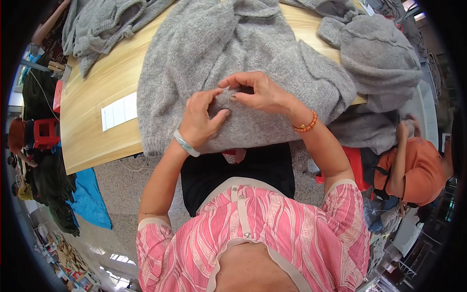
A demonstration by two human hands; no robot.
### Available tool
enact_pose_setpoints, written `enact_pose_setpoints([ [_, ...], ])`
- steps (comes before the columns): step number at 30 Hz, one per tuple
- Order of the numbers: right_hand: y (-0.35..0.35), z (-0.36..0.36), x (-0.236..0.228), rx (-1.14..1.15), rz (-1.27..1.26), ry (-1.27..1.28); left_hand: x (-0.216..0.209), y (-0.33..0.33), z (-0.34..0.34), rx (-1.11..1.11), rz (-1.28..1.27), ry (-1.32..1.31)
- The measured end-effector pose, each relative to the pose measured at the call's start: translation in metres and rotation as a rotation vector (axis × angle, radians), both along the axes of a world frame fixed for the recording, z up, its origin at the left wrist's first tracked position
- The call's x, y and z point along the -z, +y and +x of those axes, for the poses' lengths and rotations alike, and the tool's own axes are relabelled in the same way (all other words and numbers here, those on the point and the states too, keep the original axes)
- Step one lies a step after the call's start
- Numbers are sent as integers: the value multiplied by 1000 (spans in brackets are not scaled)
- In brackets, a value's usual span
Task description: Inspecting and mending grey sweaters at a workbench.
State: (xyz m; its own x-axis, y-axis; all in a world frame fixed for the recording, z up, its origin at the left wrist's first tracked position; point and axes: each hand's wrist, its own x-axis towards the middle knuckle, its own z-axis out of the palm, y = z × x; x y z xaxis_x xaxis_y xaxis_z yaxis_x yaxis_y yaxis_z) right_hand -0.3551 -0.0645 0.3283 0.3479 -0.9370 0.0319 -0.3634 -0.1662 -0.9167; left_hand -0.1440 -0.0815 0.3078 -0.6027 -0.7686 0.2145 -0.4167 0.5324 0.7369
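A large grey knit sweater (pixel 253 44) is spread over the near edge of the wooden table, its lower part hanging toward my lap. My left hand (pixel 200 117) is closed on a raised fold of the knit, thumb apart from the index finger. To its right, my right hand (pixel 258 92) is bent in a loose pinch, its index fingertip meeting the left fingertips. A small pale wisp shows between the fingertips, too small to name. The far part of the sweater is cut off by the upper edge of the view.
The light wooden table (pixel 87 107) bears a white paper slip (pixel 119 112). More grey knit garments (pixel 104 27) lie at the far left, and another (pixel 379 58) at the right. A co-worker in orange (pixel 413 170) sits at right. A blue cloth (pixel 92 197) and red stool (pixel 46 134) are left.
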Motion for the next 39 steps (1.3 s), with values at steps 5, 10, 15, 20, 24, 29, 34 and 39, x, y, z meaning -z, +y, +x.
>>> enact_pose_setpoints([
  [5,-2,-5,4,29,153,-120,10,-9,6,-24,314,40],
  [10,0,3,4,-5,-22,43,17,-7,6,-55,385,138],
  [15,7,13,-2,-36,-437,450,21,-3,7,-48,147,69],
  [20,18,28,-15,-58,-633,713,16,9,2,-48,9,70],
  [24,25,38,-10,-34,-502,604,15,11,5,-37,-68,22],
  [29,31,44,-4,0,-492,606,16,9,2,-18,-57,12],
  [34,27,47,5,32,-520,527,24,5,4,-28,-89,54],
  [39,31,42,3,64,-553,578,23,8,5,-134,-12,24],
])
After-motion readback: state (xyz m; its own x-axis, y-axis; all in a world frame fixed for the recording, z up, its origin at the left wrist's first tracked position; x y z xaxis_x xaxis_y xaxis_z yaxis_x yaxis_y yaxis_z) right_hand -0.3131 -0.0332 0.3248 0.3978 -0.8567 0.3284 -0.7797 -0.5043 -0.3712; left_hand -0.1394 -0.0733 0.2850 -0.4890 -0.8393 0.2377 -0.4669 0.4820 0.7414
